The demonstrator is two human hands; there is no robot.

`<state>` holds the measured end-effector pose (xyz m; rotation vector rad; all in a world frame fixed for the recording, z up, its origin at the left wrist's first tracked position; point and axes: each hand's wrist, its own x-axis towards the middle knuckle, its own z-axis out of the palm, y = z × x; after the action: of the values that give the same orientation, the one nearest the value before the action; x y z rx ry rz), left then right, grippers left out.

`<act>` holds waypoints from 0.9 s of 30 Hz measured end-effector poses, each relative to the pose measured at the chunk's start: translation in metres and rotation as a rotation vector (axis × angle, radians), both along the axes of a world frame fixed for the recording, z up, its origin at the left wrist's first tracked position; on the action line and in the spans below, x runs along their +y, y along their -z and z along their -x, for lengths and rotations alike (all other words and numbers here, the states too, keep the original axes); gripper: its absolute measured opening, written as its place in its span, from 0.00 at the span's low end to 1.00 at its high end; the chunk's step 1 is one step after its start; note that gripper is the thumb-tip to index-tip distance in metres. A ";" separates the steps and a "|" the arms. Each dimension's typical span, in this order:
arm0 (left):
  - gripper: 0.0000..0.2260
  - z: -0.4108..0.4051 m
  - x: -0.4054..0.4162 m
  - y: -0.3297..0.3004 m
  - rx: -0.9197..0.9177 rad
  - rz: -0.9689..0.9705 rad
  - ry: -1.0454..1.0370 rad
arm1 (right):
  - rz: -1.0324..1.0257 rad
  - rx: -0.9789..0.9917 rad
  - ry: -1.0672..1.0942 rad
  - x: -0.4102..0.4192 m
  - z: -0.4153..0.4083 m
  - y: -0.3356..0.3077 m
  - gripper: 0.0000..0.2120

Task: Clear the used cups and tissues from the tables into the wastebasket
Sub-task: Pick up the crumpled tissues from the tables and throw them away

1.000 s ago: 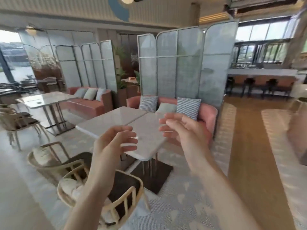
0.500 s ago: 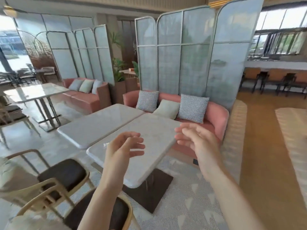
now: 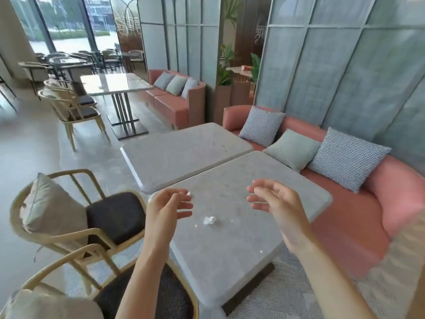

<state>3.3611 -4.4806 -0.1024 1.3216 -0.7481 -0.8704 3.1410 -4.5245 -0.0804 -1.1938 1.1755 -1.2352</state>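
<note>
A crumpled white tissue (image 3: 209, 220) lies on the near grey marble table (image 3: 241, 245), between my two hands. A few tiny white scraps (image 3: 195, 225) lie near it, and another white bit (image 3: 188, 193) shows just past my left fingertips. My left hand (image 3: 169, 207) hovers over the table's left edge with loosely bent fingers, holding nothing. Over the table's right half, my right hand (image 3: 273, 201) hangs with relaxed fingers, also empty. No cup and no wastebasket are in view.
A second grey table (image 3: 181, 153) abuts the near one on the far side. Wooden chairs with dark seats (image 3: 115, 212) stand at the left. A pink sofa (image 3: 358, 229) with cushions runs along the right, backed by a grey screen. Another table (image 3: 115, 85) stands farther back.
The view has come closer to the tables and tilted down and left. The tissue on the near table now shows between my hands, which stay raised and empty.
</note>
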 end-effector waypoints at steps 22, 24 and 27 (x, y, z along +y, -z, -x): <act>0.12 -0.003 -0.290 0.262 -0.289 -0.751 0.081 | -0.345 0.283 -0.435 -0.334 -0.118 0.182 0.05; 0.12 0.001 -0.305 0.279 -0.318 -0.802 0.094 | -0.385 0.329 -0.480 -0.352 -0.126 0.202 0.05; 0.13 0.006 -0.317 0.300 -0.399 -0.871 0.133 | -0.445 0.400 -0.533 -0.375 -0.134 0.233 0.05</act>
<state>3.3553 -4.7975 -0.4022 2.2856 -0.7969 -1.1104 3.2751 -4.8993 -0.3136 -1.3206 1.2223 -0.3200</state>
